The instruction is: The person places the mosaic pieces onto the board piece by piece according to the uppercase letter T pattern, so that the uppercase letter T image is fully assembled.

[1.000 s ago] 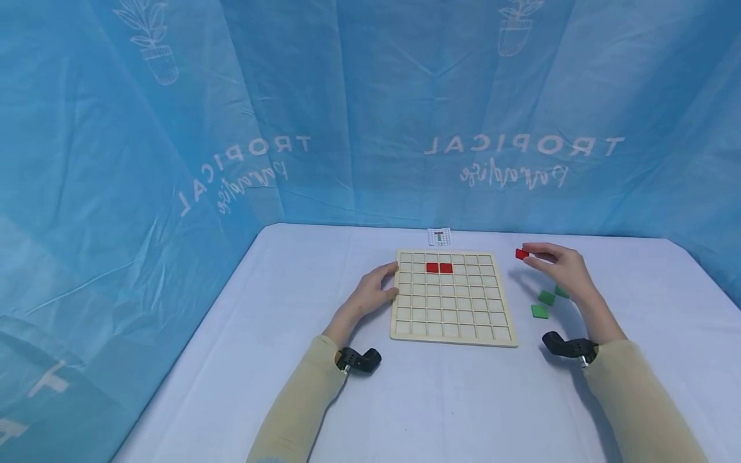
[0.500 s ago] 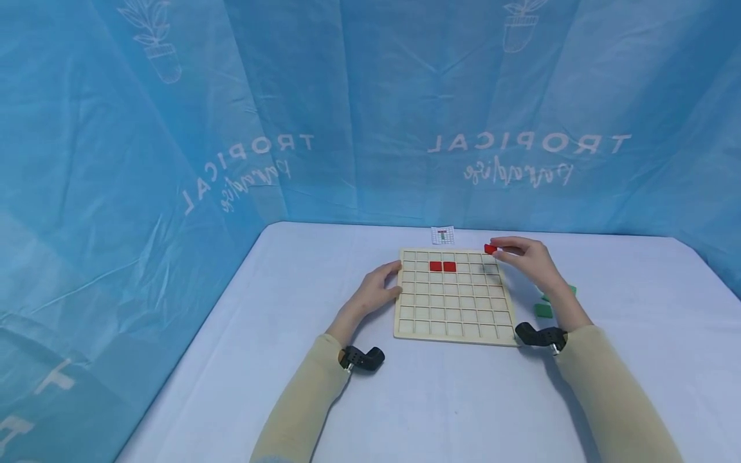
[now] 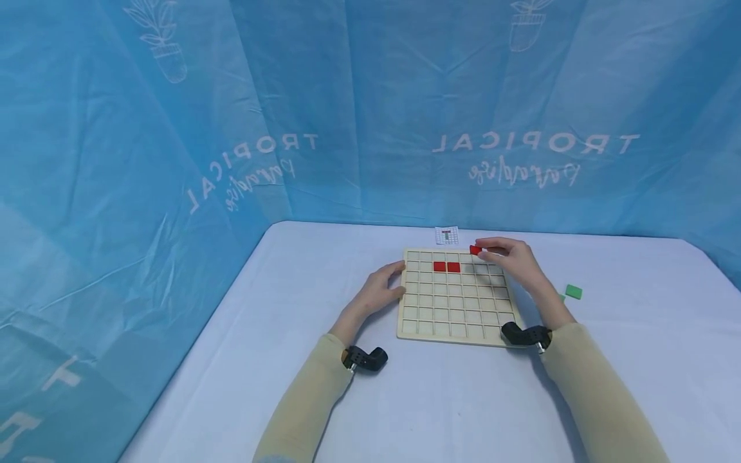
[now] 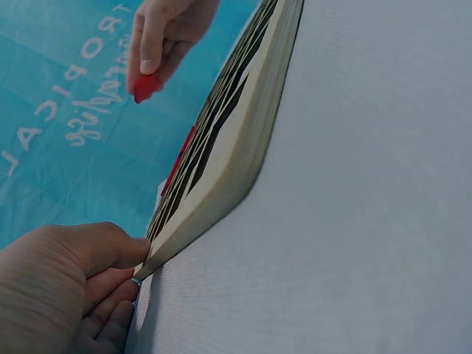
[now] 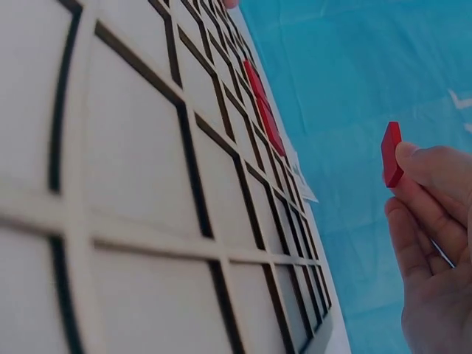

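My right hand (image 3: 512,260) pinches a red square tile (image 3: 476,250) between thumb and fingers, raised over the far right part of a pale wooden grid board (image 3: 457,302). In the right wrist view the held tile (image 5: 391,155) stands on edge at the fingertips. Two red tiles (image 3: 447,267) lie side by side in cells of the board's second row from the far edge. My left hand (image 3: 375,292) rests against the board's left edge, thumb and fingers spread along it. The left wrist view has its fingertips (image 4: 136,254) right at that edge.
Behind the board lies a small printed grid card (image 3: 446,235) with a T pattern. Right of the board, a green tile (image 3: 574,292) lies on the white tablecloth (image 3: 440,399); another is partly hidden by my right forearm. Blue curtains (image 3: 393,173) stand behind and to the left.
My right hand has carried the red tile leftward, from beside the board to above its far right part. My left hand stays at the board's edge.
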The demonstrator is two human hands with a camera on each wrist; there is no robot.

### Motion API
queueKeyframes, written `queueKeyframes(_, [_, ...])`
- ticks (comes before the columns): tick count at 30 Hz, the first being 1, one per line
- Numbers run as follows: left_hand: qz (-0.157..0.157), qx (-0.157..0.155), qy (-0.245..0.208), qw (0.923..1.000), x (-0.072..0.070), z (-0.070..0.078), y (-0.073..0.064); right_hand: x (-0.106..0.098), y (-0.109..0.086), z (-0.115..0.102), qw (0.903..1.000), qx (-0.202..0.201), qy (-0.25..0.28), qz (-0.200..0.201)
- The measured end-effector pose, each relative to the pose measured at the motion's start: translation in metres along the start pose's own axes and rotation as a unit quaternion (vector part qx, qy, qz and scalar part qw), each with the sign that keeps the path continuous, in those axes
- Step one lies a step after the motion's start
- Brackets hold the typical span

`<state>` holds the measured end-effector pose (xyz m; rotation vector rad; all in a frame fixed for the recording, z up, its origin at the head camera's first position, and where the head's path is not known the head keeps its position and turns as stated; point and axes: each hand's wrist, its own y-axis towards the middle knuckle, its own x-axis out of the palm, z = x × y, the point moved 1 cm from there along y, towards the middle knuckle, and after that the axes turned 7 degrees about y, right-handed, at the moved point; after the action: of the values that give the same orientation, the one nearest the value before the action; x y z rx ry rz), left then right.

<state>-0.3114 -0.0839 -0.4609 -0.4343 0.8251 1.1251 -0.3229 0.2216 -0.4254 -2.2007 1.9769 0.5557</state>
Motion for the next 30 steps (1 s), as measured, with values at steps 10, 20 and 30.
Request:
queueKeyframes(10, [0.004,0.01,-0.002,0.9999,0.001,0.001,0.001,0.007,0.006,0.013,0.9999,-0.002,0.008,0.008])
queueKeyframes(20, [-0.001,0.011,-0.002,0.9999,-0.002,0.003,0.001,0.009,0.004,0.021,0.9998,0.016,0.007,-0.003])
queueKeyframes(30, [0.001,0.014,-0.002,0.9999,0.0,0.001,0.001,0.018,0.001,0.026,0.9996,-0.005,-0.025,-0.014])
